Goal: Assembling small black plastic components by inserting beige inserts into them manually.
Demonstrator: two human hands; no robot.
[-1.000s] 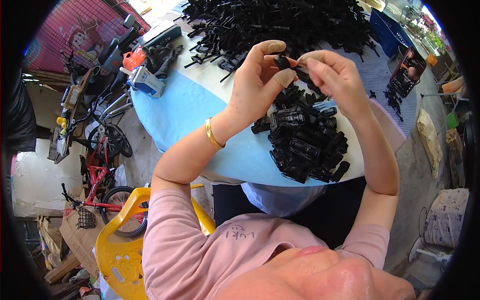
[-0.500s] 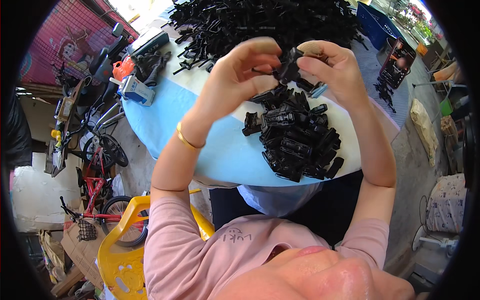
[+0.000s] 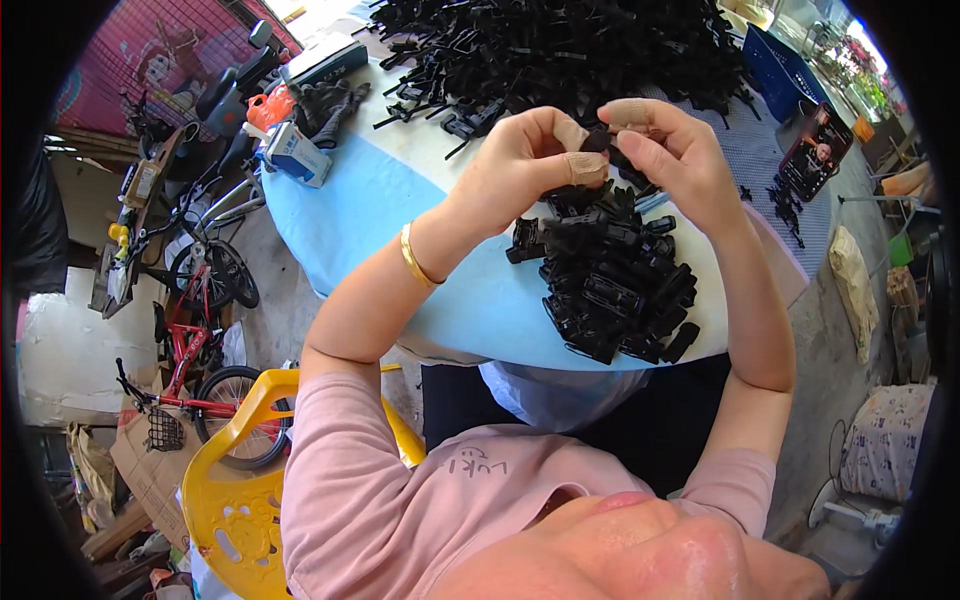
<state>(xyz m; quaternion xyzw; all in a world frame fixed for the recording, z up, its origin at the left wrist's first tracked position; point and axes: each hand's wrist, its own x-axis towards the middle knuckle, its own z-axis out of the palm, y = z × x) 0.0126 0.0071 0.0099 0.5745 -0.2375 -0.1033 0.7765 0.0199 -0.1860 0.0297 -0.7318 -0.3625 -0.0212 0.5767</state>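
Above the table, both hands meet at a small black plastic part (image 3: 597, 141), mostly covered by fingers. My left hand (image 3: 515, 165) pinches it between thumb and fingertips, which are wrapped in beige tape. From the other side my right hand (image 3: 688, 158) closes on it with thumb and taped forefinger; its exact grip is partly hidden. Just below the hands lies a pile of black plastic pieces (image 3: 615, 290), shaped like small clips or housings. Beyond them spreads a large heap of slender black parts (image 3: 560, 55).
The round table wears a light blue and cream cloth (image 3: 345, 215). At its left stand a blue-white carton (image 3: 298, 157) and an orange bag (image 3: 270, 108). A phone (image 3: 815, 152) leans upright at right, near a blue basket (image 3: 780, 75). A yellow chair (image 3: 235, 500) stands at lower left.
The view has shifted slightly, so the table sits lower and further right. My hands have drawn closer together, and the black part between them has turned and is more covered by fingers.
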